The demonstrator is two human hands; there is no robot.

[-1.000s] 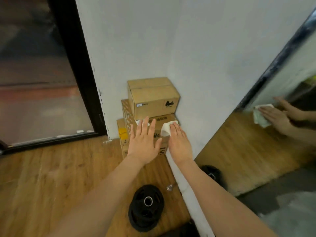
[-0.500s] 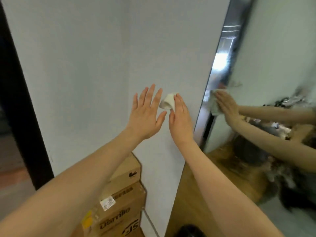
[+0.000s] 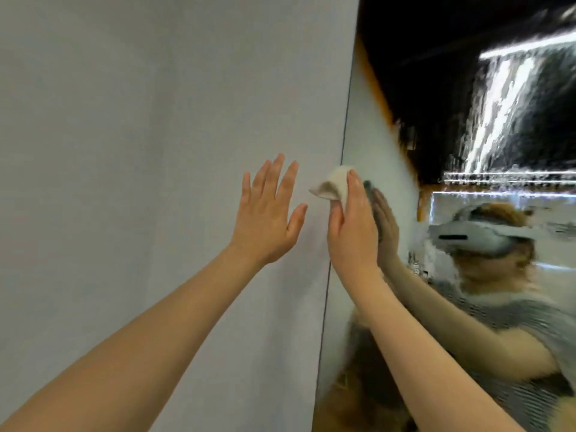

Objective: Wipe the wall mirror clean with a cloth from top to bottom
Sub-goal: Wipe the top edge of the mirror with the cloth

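The wall mirror (image 3: 367,126) fills the right side, its left edge running down the middle of the view. My right hand (image 3: 352,226) presses a small white cloth (image 3: 332,187) flat against the mirror at that left edge, fingers straight and pointing up. The cloth bunches out past my fingertips toward the wall. My left hand (image 3: 268,213) is raised beside it with fingers spread, in front of the white wall and holding nothing. The mirror reflects my arm and a person wearing a headset.
A plain white wall (image 3: 156,151) takes up the left half. The mirror's upper part reflects a dark ceiling with bright light strips (image 3: 498,98).
Both hands rose from low by the cardboard boxes to head height. The right hand with the cloth moved right from the wall onto the mirror's edge.
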